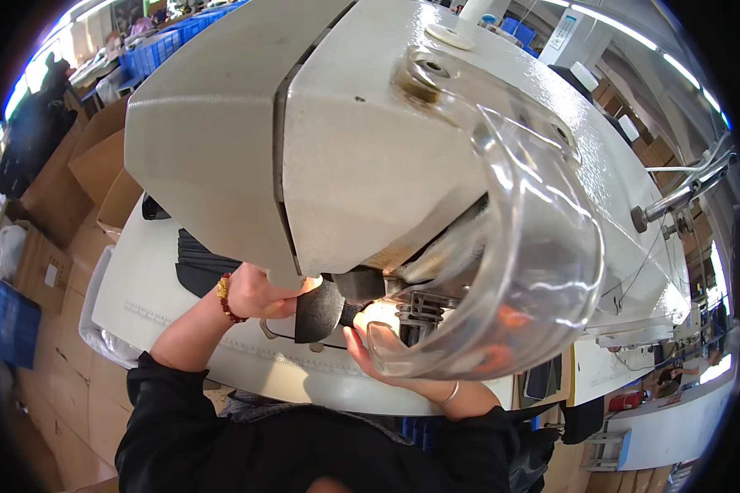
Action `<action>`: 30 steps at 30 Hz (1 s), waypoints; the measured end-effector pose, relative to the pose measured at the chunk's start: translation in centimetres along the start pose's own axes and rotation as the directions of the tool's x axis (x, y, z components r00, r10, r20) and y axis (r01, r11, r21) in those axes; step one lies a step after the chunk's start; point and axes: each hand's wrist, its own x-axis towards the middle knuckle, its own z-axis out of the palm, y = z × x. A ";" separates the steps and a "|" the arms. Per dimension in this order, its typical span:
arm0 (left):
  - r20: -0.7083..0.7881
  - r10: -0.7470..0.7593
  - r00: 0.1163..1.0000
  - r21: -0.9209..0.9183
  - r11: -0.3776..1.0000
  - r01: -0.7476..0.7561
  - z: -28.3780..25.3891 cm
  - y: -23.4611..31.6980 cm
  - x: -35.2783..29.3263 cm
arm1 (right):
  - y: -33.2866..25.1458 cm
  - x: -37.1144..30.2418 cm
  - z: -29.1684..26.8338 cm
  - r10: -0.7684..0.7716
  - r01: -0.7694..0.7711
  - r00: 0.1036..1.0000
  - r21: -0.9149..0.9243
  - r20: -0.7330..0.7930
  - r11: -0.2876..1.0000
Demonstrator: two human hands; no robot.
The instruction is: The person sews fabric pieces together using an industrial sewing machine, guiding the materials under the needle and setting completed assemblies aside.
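A large off-white sewing machine (378, 156) fills the middle of the view, its head over my hands. My left hand (263, 294), closed, pinches the edge of a dark, curved fabric piece (319, 314) just left of the needle area. My right hand (374, 341) holds the right side of this piece with its fingers, beside the metal presser parts (419, 314). A clear plastic guard (543, 255) hides part of the right hand. The machine's head covers the needle itself. Bright lamp light falls on the fingertips.
A stack of black fabric pieces (201, 263) lies on the white worktable (152, 287), left of my left hand. Cardboard boxes (99, 156) and a blue crate (12, 324) stand on the left. A metal thread stand arm (674, 201) juts in at right.
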 end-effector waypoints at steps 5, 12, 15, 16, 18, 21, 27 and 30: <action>-0.095 -0.031 0.995 -0.053 0.998 0.026 -0.5 1.5 2.0 | 1.9 -1.7 0.0 -0.344 0.403 0.915 -0.532 0.211 0.745; 0.112 0.076 0.991 0.028 0.996 -0.080 -3.6 7.0 3.6 | 3.8 -0.1 1.1 0.146 -0.319 0.886 0.807 0.441 -0.497; 0.145 0.086 0.986 0.059 0.994 -0.095 -3.4 8.1 3.5 | 6.7 0.3 1.1 -0.102 -0.393 0.865 0.537 0.491 -0.746; 0.148 0.086 0.985 0.069 0.993 -0.097 -3.3 8.2 3.5 | 7.1 0.8 1.0 -0.041 -0.334 0.864 0.511 0.501 -0.793; 0.155 0.087 0.984 0.079 0.992 -0.100 -3.3 8.2 3.6 | 7.7 1.4 1.1 0.014 -0.276 0.857 0.481 0.516 -0.832; 0.176 0.087 0.981 0.086 0.991 -0.103 -3.4 7.9 3.9 | 8.1 1.6 1.2 -0.008 -0.298 0.838 0.446 0.546 -0.844; 0.207 0.117 0.971 0.162 0.975 -0.152 -4.0 7.1 5.2 | 6.9 1.2 1.9 -0.476 -0.541 0.785 0.066 0.396 -0.838; 0.196 0.069 0.978 0.182 0.978 -0.106 -4.0 6.8 5.6 | 6.1 1.0 2.0 -0.273 -0.253 0.865 -0.102 0.422 -0.962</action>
